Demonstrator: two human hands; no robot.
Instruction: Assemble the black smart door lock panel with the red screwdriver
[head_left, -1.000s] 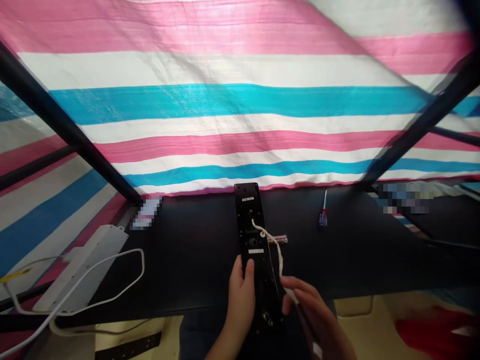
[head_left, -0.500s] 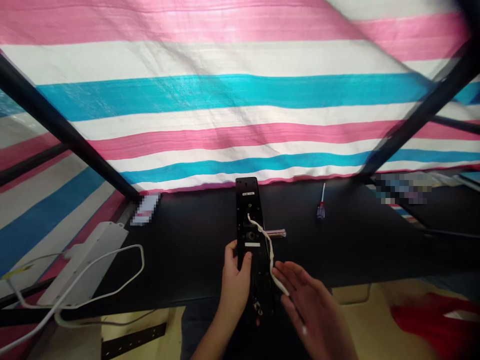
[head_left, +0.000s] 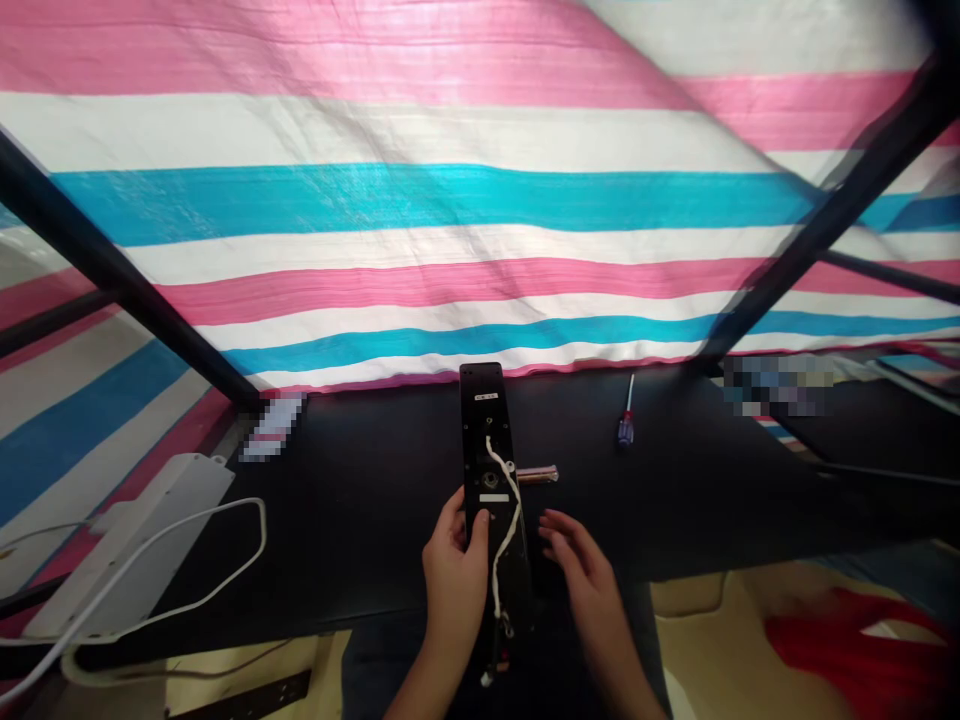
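A long black door-lock panel (head_left: 486, 440) lies lengthwise on the black table (head_left: 360, 500), its near end over the table's edge. A white cable (head_left: 507, 520) runs down its face to a loose end near the bottom. A metal lever handle (head_left: 537, 474) sticks out to its right. My left hand (head_left: 454, 575) grips the panel's left side, thumb on its face. My right hand (head_left: 577, 565) hovers just right of the panel, fingers apart, holding nothing.
A screwdriver with a blue and red handle (head_left: 624, 420) lies at the back right of the table. A white power strip (head_left: 127, 540) with white cords sits at the left. A striped pink, white and blue tarp (head_left: 450, 200) on black poles hangs behind. A red object (head_left: 855, 640) lies on the floor at right.
My right hand let go of the white cable, which now lies along the panel's face. The hand opened and moved in beside the panel. My left hand kept its grip.
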